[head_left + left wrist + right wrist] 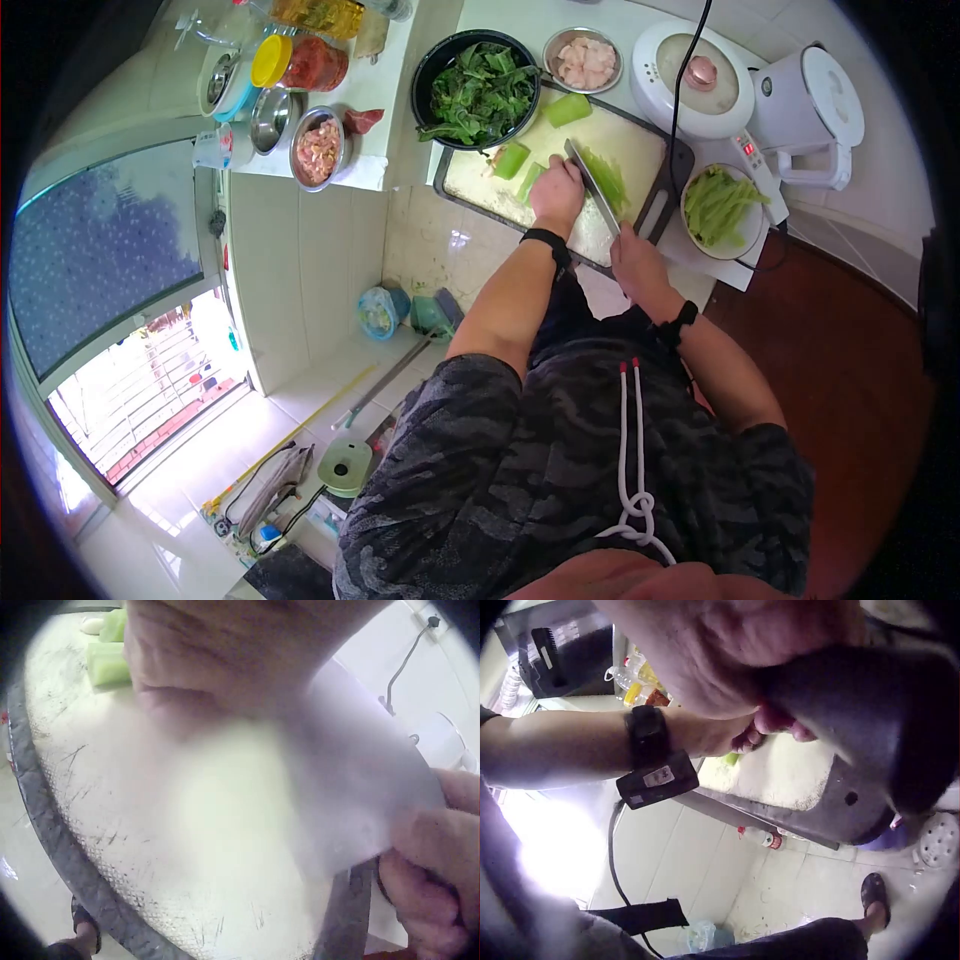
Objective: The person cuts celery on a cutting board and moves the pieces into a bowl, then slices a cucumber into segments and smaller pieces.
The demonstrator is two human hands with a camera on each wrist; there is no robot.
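Observation:
My right hand (pixel 638 265) grips a broad-bladed kitchen knife (pixel 597 188), its blade standing over the cutting board (pixel 470 178). Against the blade's left side rests my left hand (pixel 558 195), fingers curled down over a pale green stem piece (pixel 236 787), which is blurred in the left wrist view. My left fingertips are hidden there. Thin green strips (pixel 606 180) lie on the board right of the blade. Other peeled stem chunks (pixel 511 160) sit left of the hand, and one larger chunk (pixel 568 110) lies at the board's far edge.
Behind the board stand a black pot (pixel 419 90) of leafy greens and a bowl (pixel 620 75) of pale meat. A plate (pixel 690 225) of sliced greens is at the right, near a white cooker (pixel 650 85) and kettle (pixel 815 95). A black cord (pixel 688 75) hangs across.

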